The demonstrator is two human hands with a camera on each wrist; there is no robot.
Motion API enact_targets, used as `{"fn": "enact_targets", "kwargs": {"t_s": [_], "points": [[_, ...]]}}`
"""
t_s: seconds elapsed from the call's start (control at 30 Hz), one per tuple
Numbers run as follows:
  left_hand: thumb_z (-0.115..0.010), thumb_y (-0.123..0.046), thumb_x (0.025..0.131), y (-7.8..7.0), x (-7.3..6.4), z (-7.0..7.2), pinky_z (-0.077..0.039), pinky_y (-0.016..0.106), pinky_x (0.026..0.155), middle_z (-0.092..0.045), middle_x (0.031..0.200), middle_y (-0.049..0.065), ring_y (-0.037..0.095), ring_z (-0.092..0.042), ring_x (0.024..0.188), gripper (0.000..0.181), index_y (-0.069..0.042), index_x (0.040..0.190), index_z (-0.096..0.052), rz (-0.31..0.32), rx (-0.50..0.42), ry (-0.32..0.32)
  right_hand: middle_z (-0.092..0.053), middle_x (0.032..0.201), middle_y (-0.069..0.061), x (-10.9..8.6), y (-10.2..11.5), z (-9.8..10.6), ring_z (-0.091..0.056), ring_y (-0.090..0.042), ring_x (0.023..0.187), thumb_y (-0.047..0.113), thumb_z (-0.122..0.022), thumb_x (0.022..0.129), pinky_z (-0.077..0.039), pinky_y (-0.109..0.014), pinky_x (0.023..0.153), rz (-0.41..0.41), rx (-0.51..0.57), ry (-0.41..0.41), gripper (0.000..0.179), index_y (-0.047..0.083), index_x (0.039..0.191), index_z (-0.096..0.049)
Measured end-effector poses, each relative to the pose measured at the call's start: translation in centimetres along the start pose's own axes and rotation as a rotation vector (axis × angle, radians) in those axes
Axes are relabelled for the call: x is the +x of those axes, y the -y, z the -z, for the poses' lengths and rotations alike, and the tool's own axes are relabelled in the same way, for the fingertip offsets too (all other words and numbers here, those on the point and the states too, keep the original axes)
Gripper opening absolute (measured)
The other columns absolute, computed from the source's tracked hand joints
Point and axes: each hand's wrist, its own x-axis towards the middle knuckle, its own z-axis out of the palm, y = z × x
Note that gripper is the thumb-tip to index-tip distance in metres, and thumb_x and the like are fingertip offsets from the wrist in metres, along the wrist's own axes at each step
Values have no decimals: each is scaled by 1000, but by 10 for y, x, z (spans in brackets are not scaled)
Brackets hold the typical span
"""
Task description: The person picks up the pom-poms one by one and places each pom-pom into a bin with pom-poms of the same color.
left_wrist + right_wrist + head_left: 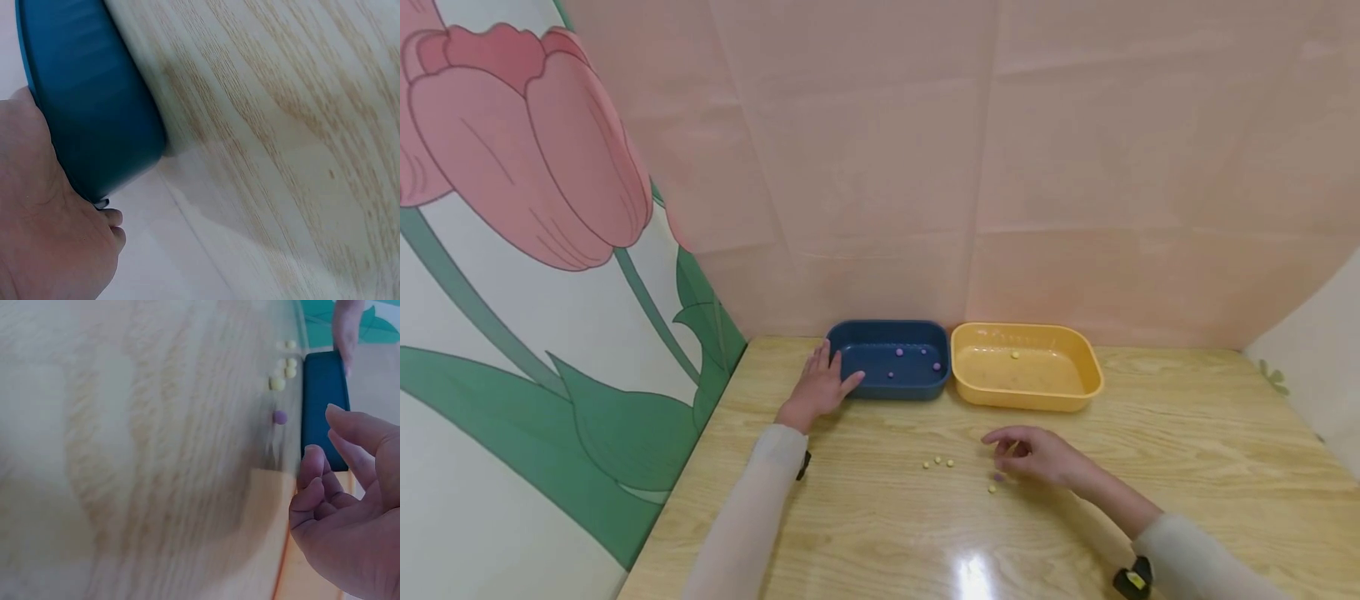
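1. Pink cloth (865,167) goes up like a wall behind the blue tray (891,392), our landmark today.
2. Wood-grain table (865,533) now, under the blue tray and running out in front of it.
3. Yellow tray (1022,398), just to the blue tray's right, side by side with it!
4. On to my hands: my left hand (822,387) is at the blue tray's left end, touching it, thumb spread away from the fingers.
5. And my right hand (1037,454), nearer me than the blue tray and out to its right: fingers loosely bent, a gap between them, nothing seen in the grip.
6. Down to the beads! Four purple beads (899,352) sit scattered inside the blue tray.
7. One yellow bead (1015,355) lies right of the blue tray, inside the yellow one.
8. Three small yellow beads (937,460) line up in front of the blue tray's right end.
9. Beyond its right front corner, nearer me: a loose yellow bead (992,489) and a lone purple bead (280,417), just beside each other, on the table by my right hand.
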Motion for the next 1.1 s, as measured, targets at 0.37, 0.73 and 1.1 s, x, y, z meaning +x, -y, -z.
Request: {"fn": "enact_targets", "kwargs": {"t_s": [0.37, 0.73, 1.1], "points": [[-23, -68, 103, 1, 1, -1, -2, 48, 126, 7, 168, 22, 37, 5, 156, 89, 1, 160, -16, -2, 8, -1, -69, 105, -10, -7, -6, -4, -60, -16, 94, 15, -78, 90, -48, -21, 75, 3, -22, 38, 33, 2, 119, -71], [-23, -67, 104, 1, 1, -1, -2, 48, 126, 7, 168, 22, 38, 3, 156, 88, 1, 160, -17, -2, 15, -7, -73, 107, -9, -10, -13, -7, -61, -7, 94, 15, -80, 88, -51, -25, 78, 136, -83, 16, 27, 5, 112, -75], [-25, -67, 104, -2, -1, 2, -2, 49, 126, 7, 168, 22, 35, 7, 156, 89, 2, 160, -18, 3, -8, 9, -66, 97, 6, -7, -15, -10, -60, -9, 91, 16, -79, 88, -51, -25, 79, 68, -189, 38, 11, 18, 98, -77]]}}
